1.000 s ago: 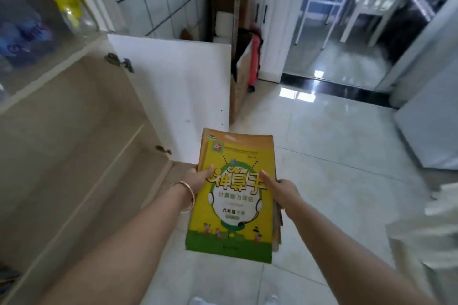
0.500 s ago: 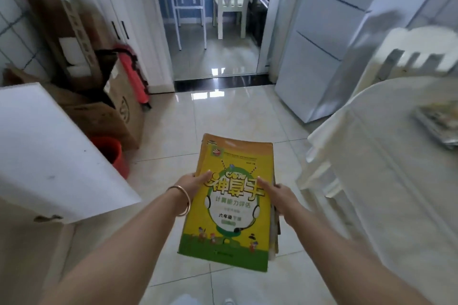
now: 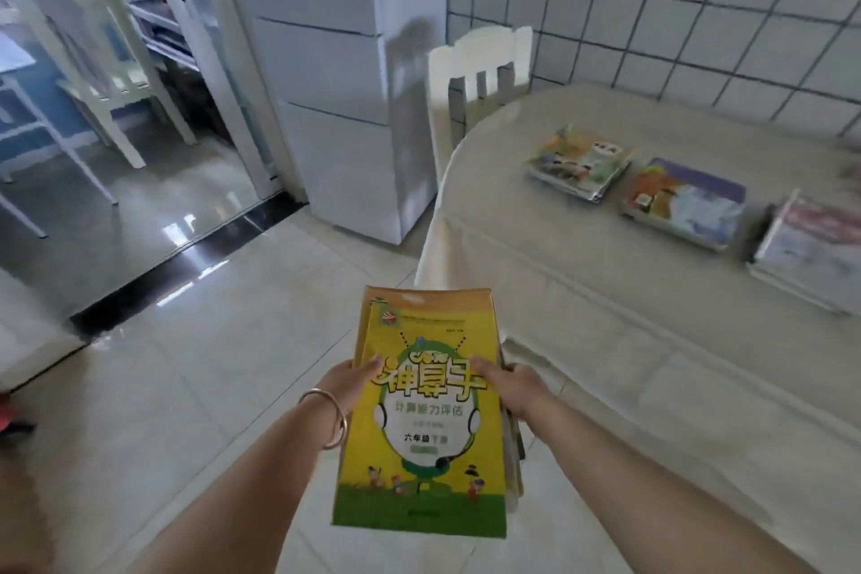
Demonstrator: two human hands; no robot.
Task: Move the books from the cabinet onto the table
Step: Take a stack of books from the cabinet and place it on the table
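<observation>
The stack of thin paperback books with a yellow-and-green cover on top [image 3: 421, 415] sits low in the middle of the frame, held out over the pale tiled floor [image 3: 195, 340] and not yet over the table. Its long axis runs away from the person, roughly bottom to top of the frame and leaning slightly right at the far end; the cover faces up and its printed title reads upright from the person's side, so the head of the book points away.

The left hand [image 3: 349, 380] grips the left long edge about midway along, thumb laid on the cover and the other fingers hidden beneath. The right hand [image 3: 510, 387] grips the right long edge opposite it in the same way, thumb on top, remaining fingers curled under the stack and mostly out of sight. Each hand pinches the stack between thumb and underside fingers.

The oval table draped in a cream cloth [image 3: 605, 340] fills the right of the frame, its near edge just right of the stack, so the right hand is the nearer one. Three earlier piles of colourful books [image 3: 685, 200] lie in a row in the upper right. Setting the stack down probably calls for a carry rightward and forward onto bare cloth.
</observation>
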